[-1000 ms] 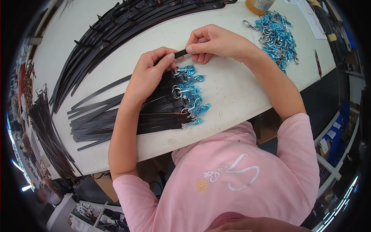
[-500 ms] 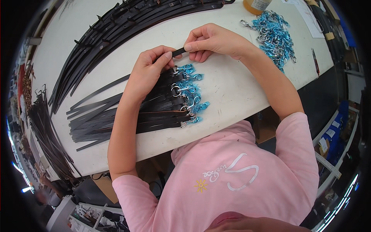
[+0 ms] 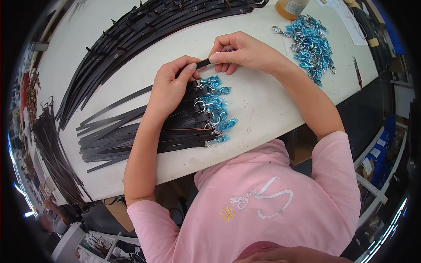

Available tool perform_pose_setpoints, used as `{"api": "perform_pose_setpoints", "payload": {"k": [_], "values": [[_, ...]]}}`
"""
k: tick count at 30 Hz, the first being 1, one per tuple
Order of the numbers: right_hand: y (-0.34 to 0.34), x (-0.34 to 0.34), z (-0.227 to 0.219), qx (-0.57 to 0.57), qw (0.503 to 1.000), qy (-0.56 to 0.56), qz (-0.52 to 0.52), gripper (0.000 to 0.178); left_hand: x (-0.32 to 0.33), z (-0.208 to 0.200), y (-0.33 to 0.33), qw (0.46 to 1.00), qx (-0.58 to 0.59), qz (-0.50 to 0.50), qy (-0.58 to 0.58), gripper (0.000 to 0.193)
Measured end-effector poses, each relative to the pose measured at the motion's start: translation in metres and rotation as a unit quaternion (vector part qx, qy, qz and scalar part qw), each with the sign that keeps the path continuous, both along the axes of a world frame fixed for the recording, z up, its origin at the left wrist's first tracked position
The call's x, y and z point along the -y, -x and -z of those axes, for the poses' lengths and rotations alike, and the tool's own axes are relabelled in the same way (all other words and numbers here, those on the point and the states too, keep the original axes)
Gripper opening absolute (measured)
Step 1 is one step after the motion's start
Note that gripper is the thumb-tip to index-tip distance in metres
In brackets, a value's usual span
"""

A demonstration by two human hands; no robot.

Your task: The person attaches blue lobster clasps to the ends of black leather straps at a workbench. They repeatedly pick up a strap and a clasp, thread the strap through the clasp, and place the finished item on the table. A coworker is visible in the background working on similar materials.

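Note:
A black strap point(image 3: 204, 63) stretches between my two hands above the table. My left hand point(image 3: 172, 83) pinches it between thumb and fingers. At its right end, my right hand point(image 3: 240, 51) is closed on it with thumb and bent fingers. A small bluish, shiny bit shows at the right fingers; what it is I cannot make out. Just below my left hand lies a stack of black straps point(image 3: 114, 140), their tails fanned to the left. At the stack's right ends are metal snap hooks point(image 3: 215, 103) in blue film, partly covered by my left hand and forearm.
Long black straps point(image 3: 144, 33) curve across the back of the white table point(image 3: 258, 114). Another bundle of thin straps point(image 3: 55, 149) hangs at the left edge. A pile of blue-wrapped snap hooks point(image 3: 309, 48), an amber-filled bottle point(image 3: 289, 8) and a slim pointed tool point(image 3: 357, 72) lie on the right.
Both hands sit slightly lower in the picture, and the strap between them is tilted a little differently. Both still grip it.

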State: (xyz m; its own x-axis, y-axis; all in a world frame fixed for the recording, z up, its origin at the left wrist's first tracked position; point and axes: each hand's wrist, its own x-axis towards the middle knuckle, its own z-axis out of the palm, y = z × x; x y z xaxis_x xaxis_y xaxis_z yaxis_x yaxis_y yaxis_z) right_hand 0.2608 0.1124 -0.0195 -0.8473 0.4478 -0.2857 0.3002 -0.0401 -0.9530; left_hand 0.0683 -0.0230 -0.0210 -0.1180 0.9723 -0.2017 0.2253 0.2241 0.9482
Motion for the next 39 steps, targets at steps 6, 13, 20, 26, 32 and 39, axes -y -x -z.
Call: {"api": "perform_pose_setpoints", "payload": {"k": [6, 13, 20, 26, 32, 39], "values": [[0.001, -0.002, 0.004, 0.006, 1.0, -0.003, 0.001, 0.024, 0.0, 0.007, 0.001, 1.0, -0.027, 0.002, -0.009, 0.021], [0.002, 0.0, 0.001, 0.015, 1.0, -0.016, 0.004, 0.027, 0.0, 0.007, 0.002, 1.0, -0.015, 0.003, -0.008, 0.021], [0.002, 0.0, 0.002, 0.018, 1.0, -0.023, 0.0, 0.024, 0.0, 0.006, 0.002, 0.999, -0.03, 0.005, -0.013, 0.021], [0.0, 0.002, 0.003, -0.003, 0.999, -0.038, -0.003, 0.026, 0.001, 0.008, 0.002, 0.999, -0.04, 0.006, -0.02, 0.021], [0.0, 0.004, 0.002, 0.003, 0.999, -0.054, -0.005, 0.025, 0.001, 0.01, 0.002, 0.999, -0.045, 0.008, -0.023, 0.021], [0.001, 0.003, 0.002, 0.011, 0.998, -0.065, -0.013, 0.025, 0.001, 0.012, 0.004, 0.999, -0.038, 0.012, -0.02, 0.021]]}}
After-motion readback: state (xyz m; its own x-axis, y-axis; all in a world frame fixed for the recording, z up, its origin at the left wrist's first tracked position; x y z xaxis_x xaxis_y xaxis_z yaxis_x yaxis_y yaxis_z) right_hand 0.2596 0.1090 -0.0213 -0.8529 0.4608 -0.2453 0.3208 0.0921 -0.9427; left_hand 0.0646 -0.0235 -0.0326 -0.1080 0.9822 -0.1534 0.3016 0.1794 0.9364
